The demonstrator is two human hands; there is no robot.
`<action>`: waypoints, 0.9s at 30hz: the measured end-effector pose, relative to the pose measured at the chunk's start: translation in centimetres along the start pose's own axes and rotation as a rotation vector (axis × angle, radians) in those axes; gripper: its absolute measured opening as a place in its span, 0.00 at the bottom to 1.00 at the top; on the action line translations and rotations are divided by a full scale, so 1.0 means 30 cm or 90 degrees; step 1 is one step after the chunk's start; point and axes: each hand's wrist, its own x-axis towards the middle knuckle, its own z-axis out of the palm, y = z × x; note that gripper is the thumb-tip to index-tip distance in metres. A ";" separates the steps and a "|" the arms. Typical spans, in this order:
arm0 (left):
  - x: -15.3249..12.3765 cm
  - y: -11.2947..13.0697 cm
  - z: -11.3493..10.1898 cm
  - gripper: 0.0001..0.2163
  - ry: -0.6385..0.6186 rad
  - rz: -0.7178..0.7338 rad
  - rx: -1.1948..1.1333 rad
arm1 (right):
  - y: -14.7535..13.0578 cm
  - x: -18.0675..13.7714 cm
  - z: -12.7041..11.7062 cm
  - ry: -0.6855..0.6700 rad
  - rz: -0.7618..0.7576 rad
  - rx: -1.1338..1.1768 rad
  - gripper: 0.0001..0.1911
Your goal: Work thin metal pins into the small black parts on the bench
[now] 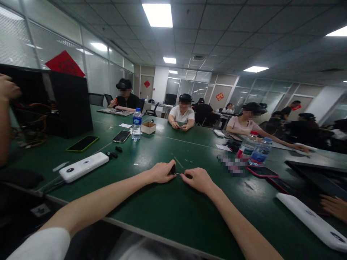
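Over the middle of the green table (173, 206), both my forearms reach forward and the two hands nearly meet. My left hand (163, 172) is closed around a small dark object (174, 168), mostly hidden by the fingers. From it a short, thin, pale piece (178, 174) spans the narrow gap to my right hand (200, 179). The fingers of that hand are curled, with thumb and forefinger pinched at the end of the pale piece. What kind of thing this is, the picture is too small to show.
Left of my hands lie a white power bank (84, 167), small black pieces (112, 154), two phones, a water bottle (137, 124) and a small open box (148, 127). On the right are two bottles (259, 151), phones and another white power bank (309, 220). People sit around the table.
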 end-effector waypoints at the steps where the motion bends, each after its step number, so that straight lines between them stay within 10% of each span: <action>1: 0.001 -0.001 0.001 0.18 0.000 -0.001 -0.002 | 0.000 0.001 -0.001 -0.003 0.000 0.005 0.24; 12: 0.009 -0.002 0.000 0.27 -0.009 0.017 0.010 | 0.014 0.000 -0.017 -0.045 0.025 -0.013 0.25; 27: 0.003 -0.010 0.017 0.13 0.019 0.081 -0.031 | 0.034 -0.021 -0.066 -0.099 0.098 -0.055 0.24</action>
